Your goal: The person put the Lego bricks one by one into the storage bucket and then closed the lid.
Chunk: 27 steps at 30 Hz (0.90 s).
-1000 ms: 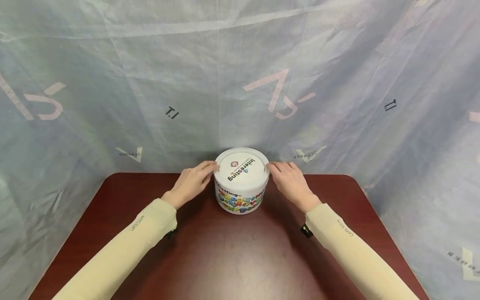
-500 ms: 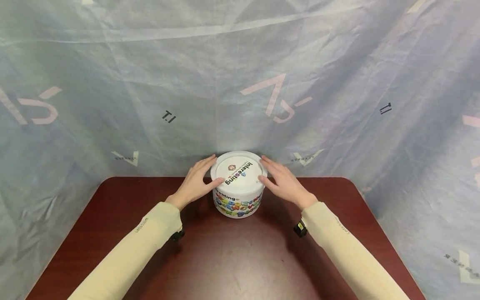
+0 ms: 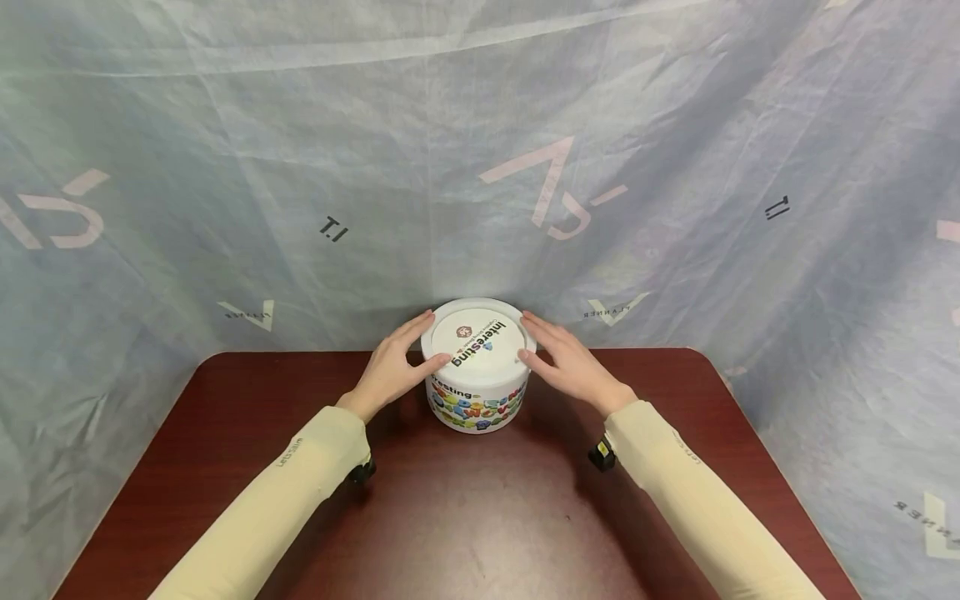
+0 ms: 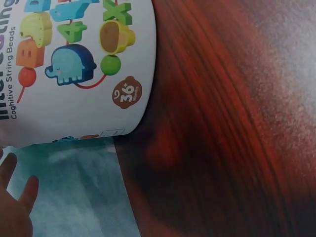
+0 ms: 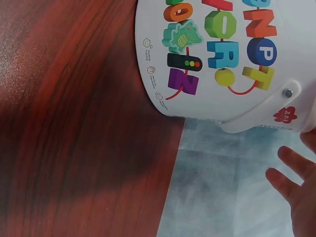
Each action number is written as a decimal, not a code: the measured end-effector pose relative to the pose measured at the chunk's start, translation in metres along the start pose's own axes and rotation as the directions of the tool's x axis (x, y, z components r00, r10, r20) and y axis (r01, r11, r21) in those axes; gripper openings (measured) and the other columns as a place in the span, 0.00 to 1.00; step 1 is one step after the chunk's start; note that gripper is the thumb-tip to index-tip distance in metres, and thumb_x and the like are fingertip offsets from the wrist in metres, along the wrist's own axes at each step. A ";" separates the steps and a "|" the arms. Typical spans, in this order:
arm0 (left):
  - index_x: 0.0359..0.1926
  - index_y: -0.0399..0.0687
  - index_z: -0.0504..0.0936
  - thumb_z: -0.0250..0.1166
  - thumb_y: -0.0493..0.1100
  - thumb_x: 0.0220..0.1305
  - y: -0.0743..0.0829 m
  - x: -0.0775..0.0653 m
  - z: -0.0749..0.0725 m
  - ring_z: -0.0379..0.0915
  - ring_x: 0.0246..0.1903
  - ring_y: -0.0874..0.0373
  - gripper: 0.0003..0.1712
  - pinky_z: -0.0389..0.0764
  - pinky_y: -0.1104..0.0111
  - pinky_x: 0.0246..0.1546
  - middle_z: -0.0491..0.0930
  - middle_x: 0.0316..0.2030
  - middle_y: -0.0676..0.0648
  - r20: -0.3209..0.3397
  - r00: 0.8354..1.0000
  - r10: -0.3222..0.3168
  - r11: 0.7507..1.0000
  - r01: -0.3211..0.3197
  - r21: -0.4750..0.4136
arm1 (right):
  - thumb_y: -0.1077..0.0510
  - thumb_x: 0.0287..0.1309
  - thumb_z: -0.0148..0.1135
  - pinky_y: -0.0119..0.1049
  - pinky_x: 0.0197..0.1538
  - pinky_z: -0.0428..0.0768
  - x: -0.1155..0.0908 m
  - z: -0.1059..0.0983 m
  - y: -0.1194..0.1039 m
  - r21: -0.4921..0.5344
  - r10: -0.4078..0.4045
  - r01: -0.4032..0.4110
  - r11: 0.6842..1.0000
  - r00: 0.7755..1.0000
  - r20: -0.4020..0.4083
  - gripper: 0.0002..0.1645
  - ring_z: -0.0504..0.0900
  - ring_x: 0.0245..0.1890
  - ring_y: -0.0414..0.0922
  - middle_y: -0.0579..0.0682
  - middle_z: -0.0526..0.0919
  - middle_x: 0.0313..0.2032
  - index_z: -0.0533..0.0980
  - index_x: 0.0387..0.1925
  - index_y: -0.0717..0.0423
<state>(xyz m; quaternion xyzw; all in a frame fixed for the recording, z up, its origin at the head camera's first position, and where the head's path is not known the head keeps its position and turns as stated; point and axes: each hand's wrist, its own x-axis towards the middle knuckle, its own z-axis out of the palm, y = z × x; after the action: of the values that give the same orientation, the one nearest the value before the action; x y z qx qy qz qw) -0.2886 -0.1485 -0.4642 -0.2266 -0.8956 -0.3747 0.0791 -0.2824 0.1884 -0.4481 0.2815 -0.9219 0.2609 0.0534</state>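
A white round bucket [image 3: 477,406] stands upright at the table's back edge, with its white lid [image 3: 483,337] on top. Colorful string-bead pictures cover its wall, also seen on the bucket [image 4: 94,108] in the left wrist view. My left hand [image 3: 392,364] touches the lid's left side, thumb on top near the front and fingertips at the rim farther back. Mirroring it, my right hand [image 3: 572,367] touches the right side the same way. Both hands' fingers are spread and fairly straight. In the right wrist view, a white handle [image 5: 242,123] is riveted to the bucket.
The dark red wooden table [image 3: 480,517] reaches toward me from the bucket. A grey printed fabric sheet [image 3: 420,167] hangs close behind the table and along both sides.
My hands went from bent fingers at the lid's side edges to spread fingers, thumbs on top and fingertips farther back along the rim. The bucket stays at about the same spot.
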 end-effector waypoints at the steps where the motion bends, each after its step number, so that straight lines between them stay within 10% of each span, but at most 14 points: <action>1: 0.80 0.50 0.65 0.71 0.64 0.65 -0.001 0.000 0.000 0.55 0.78 0.48 0.49 0.63 0.44 0.73 0.60 0.79 0.50 -0.004 1.000 0.002 1.000 -0.002 -0.001 | 0.37 0.77 0.51 0.65 0.76 0.54 0.000 0.000 0.000 0.003 0.003 -0.003 1.000 1.000 0.004 0.43 0.57 0.78 0.62 0.57 0.57 0.81 0.57 0.81 0.57; 27: 0.83 0.56 0.57 0.58 0.61 0.75 -0.009 -0.007 0.006 0.53 0.78 0.44 0.42 0.61 0.35 0.71 0.54 0.81 0.55 0.003 1.000 0.004 1.000 -0.004 0.031 | 0.43 0.77 0.53 0.61 0.75 0.60 -0.002 0.011 -0.005 0.061 0.025 -0.022 0.998 0.998 -0.053 0.41 0.58 0.78 0.57 0.54 0.56 0.81 0.57 0.81 0.55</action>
<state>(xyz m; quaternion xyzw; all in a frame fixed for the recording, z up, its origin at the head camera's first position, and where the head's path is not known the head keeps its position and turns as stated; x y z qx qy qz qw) -0.2865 -0.1522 -0.4766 -0.2274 -0.9010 -0.3603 0.0821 -0.2779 0.1802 -0.4561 0.2652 -0.9150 0.2967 0.0663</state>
